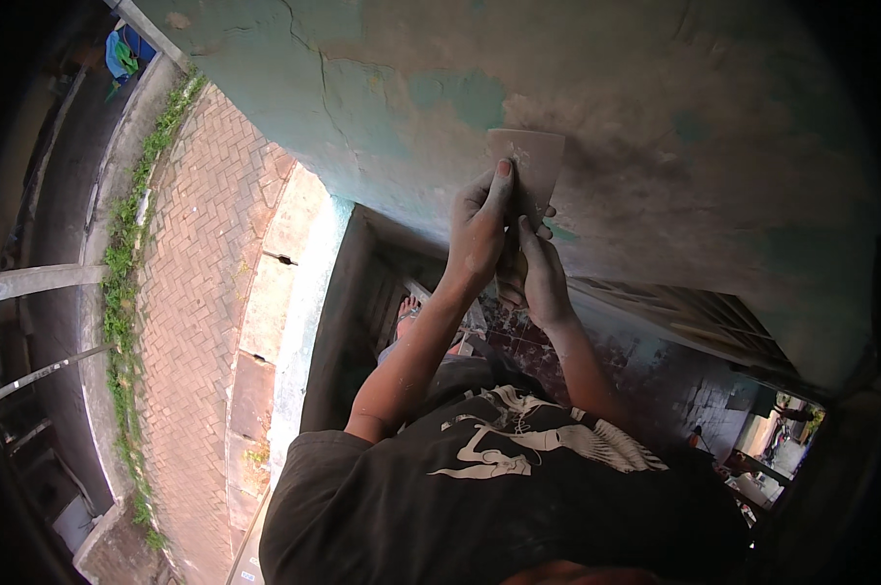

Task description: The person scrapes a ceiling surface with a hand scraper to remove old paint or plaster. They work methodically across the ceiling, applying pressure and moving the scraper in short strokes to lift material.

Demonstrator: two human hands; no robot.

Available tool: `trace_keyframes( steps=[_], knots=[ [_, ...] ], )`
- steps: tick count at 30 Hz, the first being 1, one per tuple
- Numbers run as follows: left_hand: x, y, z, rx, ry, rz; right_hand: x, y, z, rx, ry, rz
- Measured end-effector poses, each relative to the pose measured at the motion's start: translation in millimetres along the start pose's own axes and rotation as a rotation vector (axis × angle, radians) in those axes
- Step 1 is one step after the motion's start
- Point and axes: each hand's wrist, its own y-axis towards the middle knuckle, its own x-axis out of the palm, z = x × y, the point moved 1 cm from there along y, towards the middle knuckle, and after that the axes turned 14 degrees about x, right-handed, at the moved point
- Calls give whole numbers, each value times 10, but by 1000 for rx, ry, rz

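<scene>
Both dusty hands meet in front of the wall, around a thin brownish sheet of sandpaper (540, 161) with pale dust marks on its face. My left hand (477, 232) is closed on the sheet's left side, its thumb pressed flat against the face. Lower down, my right hand (543, 273) is closed around the sheet's bottom end, which the fingers partly hide. The sheet's top edge stands free, close to the wall (645, 88). That wall has worn, patchy green and brownish paint with a crack at upper left.
Below me, a bare foot (407, 310) rests on a narrow support beside dark red floor tiles (533, 341). A pale ledge (314, 292) runs along the left, then a brick-paved path (192, 273) with a weedy edge. Slatted woodwork (694, 307) lies right of my hands.
</scene>
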Motion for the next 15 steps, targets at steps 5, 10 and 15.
trace_keyframes(
  steps=[5, 10, 15],
  knots=[
    [47, 59, -143, 69, -33, 126, -56, 38, 9, -17, -78, 102],
    [5, 92, -230, 54, -26, 170, -72, 56, 41, -14, -96, 174],
    [43, 100, -130, 17, -4, 205, 33, 76, 107, -98, -101, 232]
  ],
)
